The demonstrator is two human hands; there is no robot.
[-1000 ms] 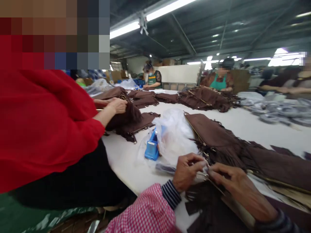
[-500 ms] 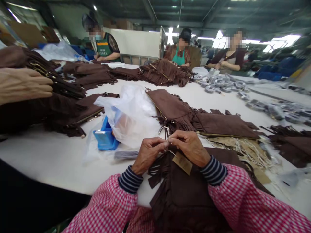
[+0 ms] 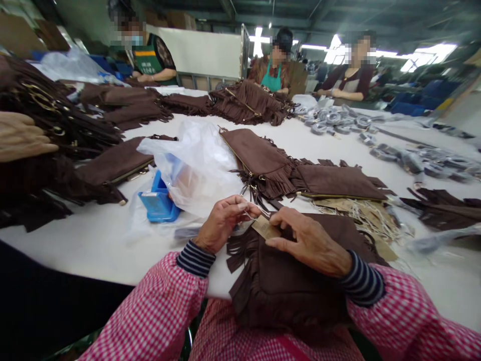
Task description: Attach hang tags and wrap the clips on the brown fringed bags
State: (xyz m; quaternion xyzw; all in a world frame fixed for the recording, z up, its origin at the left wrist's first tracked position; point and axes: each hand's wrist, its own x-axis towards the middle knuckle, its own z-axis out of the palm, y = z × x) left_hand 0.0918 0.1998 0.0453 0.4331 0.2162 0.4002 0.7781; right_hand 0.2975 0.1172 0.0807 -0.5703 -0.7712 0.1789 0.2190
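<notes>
A dark brown fringed bag [image 3: 296, 286] lies at the table's near edge, partly over my lap. My left hand [image 3: 221, 223] pinches the thin white string [image 3: 259, 210] of a hang tag between thumb and fingers. Just right of it, my right hand [image 3: 311, 240] has its thumb and index finger at the edges of the tan hang tag [image 3: 264, 228], above the bag's upper left corner. The fingertips of the right hand partly cover the tag. Loose fringe hangs at the bag's left side.
Brown fringed pouches [image 3: 259, 150] lie ahead, beside a plastic bag [image 3: 203, 165] and a blue holder [image 3: 160, 200]. More stringed tags [image 3: 361, 215] sit to the right, wrapped coiled straps [image 3: 334, 118] farther back. Another person's hand [image 3: 24, 138] rests on bags at left; several people work opposite.
My hands have moved apart from their joint pinch on the string. My right hand has shifted to the tag, which has tilted upward; the left still pinches the string. The view has shifted slightly.
</notes>
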